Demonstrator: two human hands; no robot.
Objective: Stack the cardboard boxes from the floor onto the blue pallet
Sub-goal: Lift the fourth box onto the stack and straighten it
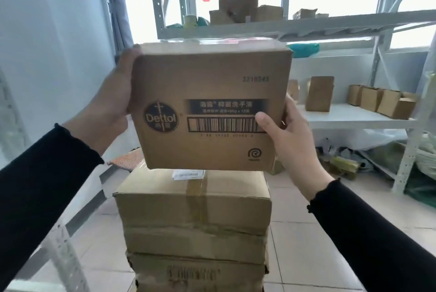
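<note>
Dettol box (212,107) is held up in the air right over the stack of taped boxes (193,209). Left hand (111,102) grips its left side, right hand (290,131) clamps the lower right corner. Metal shelving (342,117) with small cartons behind.

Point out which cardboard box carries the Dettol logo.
It is the Dettol box held up between the left hand and right hand, above the stack. The taped box beneath shows only tape and a small white label.
</note>
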